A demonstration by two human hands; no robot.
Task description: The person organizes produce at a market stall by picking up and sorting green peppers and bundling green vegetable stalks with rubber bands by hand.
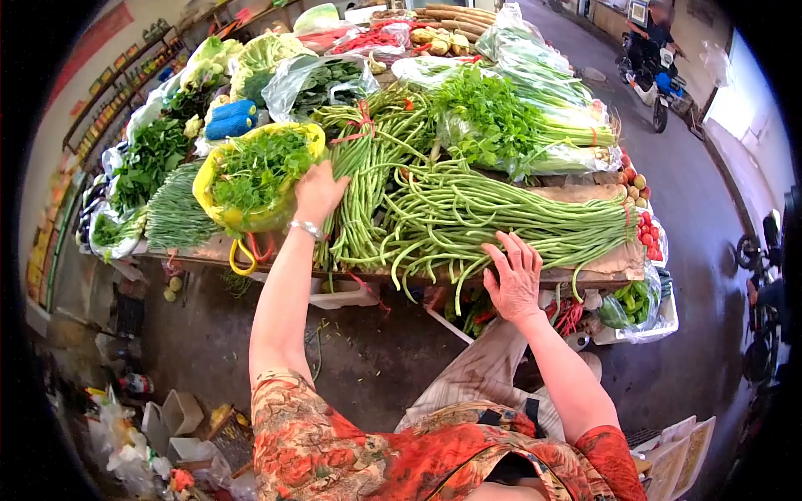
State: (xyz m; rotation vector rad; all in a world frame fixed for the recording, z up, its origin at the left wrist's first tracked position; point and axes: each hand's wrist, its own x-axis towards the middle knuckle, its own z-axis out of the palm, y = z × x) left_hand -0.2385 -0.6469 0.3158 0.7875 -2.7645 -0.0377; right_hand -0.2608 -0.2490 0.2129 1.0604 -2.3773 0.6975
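"Fingers of the right hand [516, 288], how set?"

"Open and spread, with tips on the loose ends of the crosswise long beans [501, 209]. Not closed around any."

"And with the left hand [319, 196]?"

"Reaching in between the yellow bag [259, 223] and the lengthwise long beans [355, 188], at the side of the bag. Partly hidden at the fingertips, so impossible to tell whether gripping. Wearing a bracelet [307, 227] at the wrist."

"What about just left of those left fingers?"

"Leafy greens [259, 171], heaped in the open mouth of the yellow bag. Farther left, thin green stalks [180, 209] in a bunch."

"And around the right fingers?"

"Crosswise long beans again, running off to the right over the brown surface [616, 260] and tied near the far-right end with a red band [627, 219]. Past that end, small red fruit [648, 235] in a container."

"Now beyond both sets of fingers."

"Past the left, a blue bundle [230, 121] and dark leaves [332, 83] in clear plastic. Past the right, leafy stalks [493, 113], partly wrapped. Farther, long brown roots [458, 17] at the back."

"And farthest, up to the right?"

"Out on the roadway, a person [650, 42] on a two-wheeler [660, 88]."
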